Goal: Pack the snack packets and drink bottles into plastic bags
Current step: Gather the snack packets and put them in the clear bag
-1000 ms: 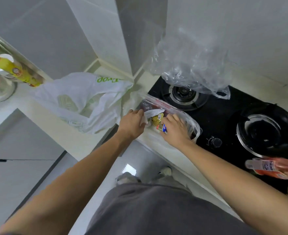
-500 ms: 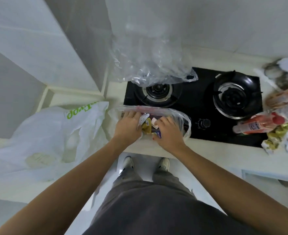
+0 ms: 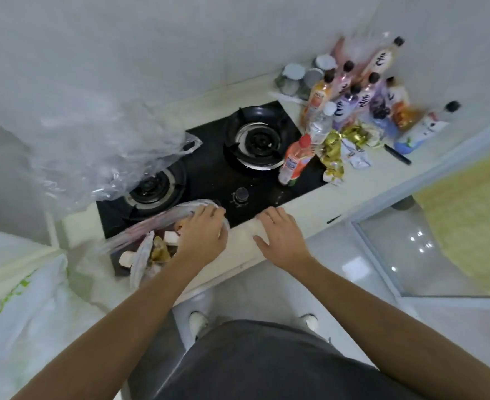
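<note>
Nearest the camera, dark grey trousers and two pale shoes stand on a glossy white tiled floor point(image 3: 382, 255) that reflects ceiling lights. Both forearms reach forward over the cream tabletop point(image 3: 318, 210). The left hand point(image 3: 202, 232) lies on the rim of a clear plastic bag point(image 3: 140, 255) at the tabletop's front edge, fingers curled over the plastic; whether they actually pinch it cannot be told. Inside the bag lie snack packets point(image 3: 160, 249), yellowish and white. The right hand point(image 3: 279, 233) hovers flat over the tabletop edge, fingers spread and holding nothing. At far left a white bag with green lettering point(image 3: 21, 307) slumps over the tabletop. Behind the hands sits a black two-burner gas hob point(image 3: 209, 168), its knob just beyond the left hand. A second, empty-looking clear bag point(image 3: 108, 157) billows over the left burner. An orange drink bottle point(image 3: 295, 158) lies on the hob's right edge, beside gold and white packets point(image 3: 336, 155). Farther back, near the pale wall, upright drink bottles point(image 3: 362, 93) cluster, blurred.
</note>
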A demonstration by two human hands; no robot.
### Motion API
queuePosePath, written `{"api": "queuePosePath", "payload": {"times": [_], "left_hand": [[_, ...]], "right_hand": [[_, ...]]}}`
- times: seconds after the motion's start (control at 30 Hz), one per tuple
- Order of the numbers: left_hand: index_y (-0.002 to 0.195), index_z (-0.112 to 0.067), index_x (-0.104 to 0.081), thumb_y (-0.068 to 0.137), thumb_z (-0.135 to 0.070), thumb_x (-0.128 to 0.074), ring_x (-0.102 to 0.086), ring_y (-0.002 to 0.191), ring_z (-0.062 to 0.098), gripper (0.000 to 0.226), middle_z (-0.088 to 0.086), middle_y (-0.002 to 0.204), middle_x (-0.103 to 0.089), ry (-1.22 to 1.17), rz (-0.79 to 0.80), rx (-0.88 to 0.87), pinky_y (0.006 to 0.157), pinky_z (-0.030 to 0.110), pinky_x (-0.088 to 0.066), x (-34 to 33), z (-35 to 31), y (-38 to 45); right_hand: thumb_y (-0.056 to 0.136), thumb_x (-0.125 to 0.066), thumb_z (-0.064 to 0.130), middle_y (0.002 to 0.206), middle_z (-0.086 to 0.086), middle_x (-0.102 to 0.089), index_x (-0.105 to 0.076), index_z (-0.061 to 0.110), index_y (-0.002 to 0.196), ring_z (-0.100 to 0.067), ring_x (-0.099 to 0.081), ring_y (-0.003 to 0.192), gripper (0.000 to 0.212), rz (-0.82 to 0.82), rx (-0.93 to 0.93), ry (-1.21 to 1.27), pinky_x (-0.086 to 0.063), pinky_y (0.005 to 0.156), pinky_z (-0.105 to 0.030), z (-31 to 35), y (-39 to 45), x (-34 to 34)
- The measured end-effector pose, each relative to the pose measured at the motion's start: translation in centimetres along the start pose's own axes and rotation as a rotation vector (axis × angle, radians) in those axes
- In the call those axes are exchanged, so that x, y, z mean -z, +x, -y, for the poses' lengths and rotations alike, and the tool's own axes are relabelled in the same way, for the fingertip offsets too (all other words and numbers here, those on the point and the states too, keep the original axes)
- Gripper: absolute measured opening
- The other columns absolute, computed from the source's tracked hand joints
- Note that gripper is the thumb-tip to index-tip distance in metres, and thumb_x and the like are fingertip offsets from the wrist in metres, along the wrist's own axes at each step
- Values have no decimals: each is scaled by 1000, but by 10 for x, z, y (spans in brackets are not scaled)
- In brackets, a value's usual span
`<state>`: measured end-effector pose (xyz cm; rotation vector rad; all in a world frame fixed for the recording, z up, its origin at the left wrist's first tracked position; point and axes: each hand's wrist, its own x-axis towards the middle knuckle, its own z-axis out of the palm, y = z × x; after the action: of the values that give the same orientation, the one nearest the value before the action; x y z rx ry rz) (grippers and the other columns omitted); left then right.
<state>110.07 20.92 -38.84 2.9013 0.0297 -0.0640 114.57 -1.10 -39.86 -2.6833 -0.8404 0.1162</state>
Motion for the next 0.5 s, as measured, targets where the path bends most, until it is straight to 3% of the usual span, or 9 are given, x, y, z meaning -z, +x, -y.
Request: {"api": "queuePosePath", "payload": {"times": [0.3,0.5], "left_hand": [[125,-13,-60,91,-30,-59,-55,103,28,39,5,110,-60,11,10,-116,72,42,-52,-44,-203,80],[127,-12,-58,92,-30,-58,-54,106,29,39,6,113,-59,-22,49,-133,76,42,-51,-56,-291,117]], "right_hand": [[98,-62,39,137,-5,-52,-53,17,140,-28,-45,128,49,34,-189,-20,-44,100,-42,-185,-69,79],[99,-62,39,137,-4,-51,-53,17,140,-27,-46,128,48,44,-278,-19,-45,100,-42,-274,-82,112]]}}
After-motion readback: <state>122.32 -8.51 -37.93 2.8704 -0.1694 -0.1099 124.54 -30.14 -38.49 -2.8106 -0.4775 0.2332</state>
